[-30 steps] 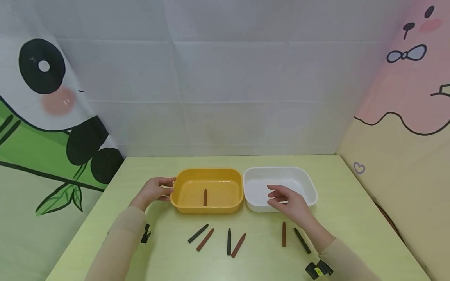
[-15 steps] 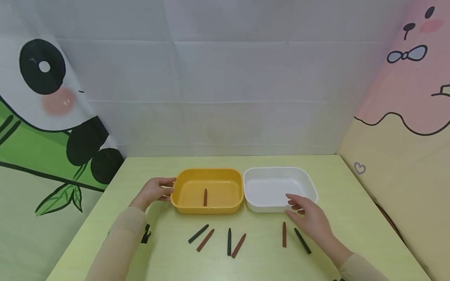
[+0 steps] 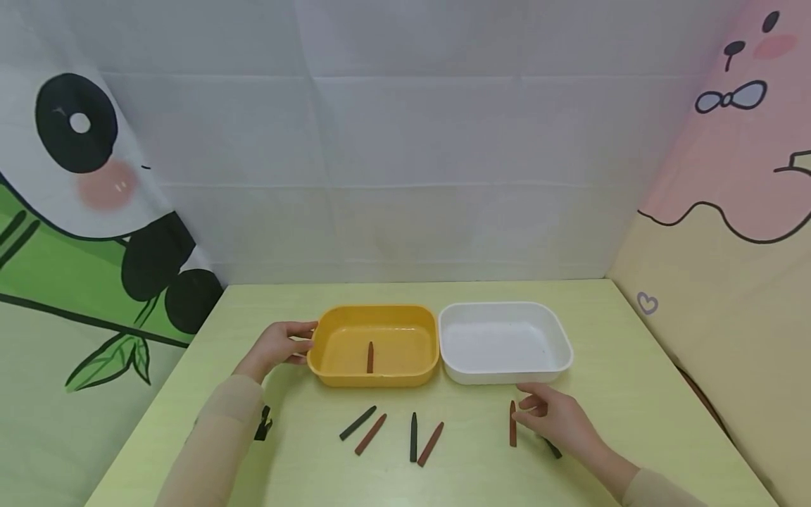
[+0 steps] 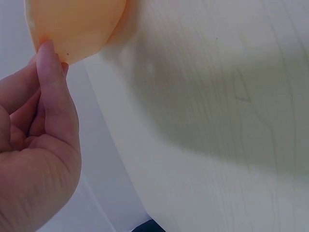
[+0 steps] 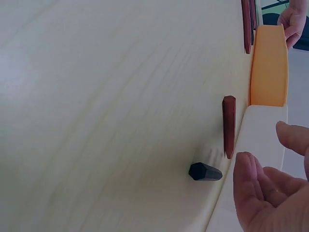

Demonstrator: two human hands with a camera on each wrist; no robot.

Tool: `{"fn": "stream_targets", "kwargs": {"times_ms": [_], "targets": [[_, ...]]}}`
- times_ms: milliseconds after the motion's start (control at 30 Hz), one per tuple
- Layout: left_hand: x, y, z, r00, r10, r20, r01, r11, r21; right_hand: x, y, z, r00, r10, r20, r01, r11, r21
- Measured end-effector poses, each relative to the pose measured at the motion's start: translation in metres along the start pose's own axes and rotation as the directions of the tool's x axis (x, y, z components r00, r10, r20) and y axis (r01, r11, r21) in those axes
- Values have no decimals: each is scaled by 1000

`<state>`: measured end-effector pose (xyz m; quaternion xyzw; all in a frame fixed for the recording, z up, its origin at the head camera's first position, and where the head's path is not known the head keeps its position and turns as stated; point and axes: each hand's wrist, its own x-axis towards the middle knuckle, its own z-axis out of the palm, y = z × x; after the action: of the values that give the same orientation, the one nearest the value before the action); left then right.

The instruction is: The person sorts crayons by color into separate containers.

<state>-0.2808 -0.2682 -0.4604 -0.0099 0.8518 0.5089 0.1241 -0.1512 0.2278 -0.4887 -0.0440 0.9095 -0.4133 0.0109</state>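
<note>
My left hand holds the left end of a yellow plastic tray; in the left wrist view the fingertips meet at its edge. One brown crayon lies in that tray. My right hand hovers just in front of a white tray, thumb and fingers apart with nothing between them. Close to its fingertips a brown crayon lies on the table. A black crayon is partly hidden beneath this hand; the right wrist view shows the black crayon end-on.
Left of centre on the pale table lie a black crayon and a brown crayon. Another black crayon and brown crayon lie nearer the middle. A white cloth hangs behind the table.
My right hand has drawn back from over the white tray, down toward the brown crayon in front of it. The left hand stays at the yellow tray.
</note>
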Motion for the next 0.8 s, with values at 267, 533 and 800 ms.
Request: {"fn": "stream_targets", "kwargs": {"times_ms": [267, 533, 800], "targets": [[-1, 0, 0, 1000, 3, 0, -3, 1000, 2, -1, 1, 2, 995, 37, 91, -44, 996, 74], [0, -1, 0, 1000, 2, -5, -2, 1000, 10, 1, 3, 5, 992, 65, 107, -72, 995, 63], [-1, 0, 0, 1000, 7, -4, -7, 1000, 16, 3, 4, 9, 995, 57, 77, -53, 997, -61]]}}
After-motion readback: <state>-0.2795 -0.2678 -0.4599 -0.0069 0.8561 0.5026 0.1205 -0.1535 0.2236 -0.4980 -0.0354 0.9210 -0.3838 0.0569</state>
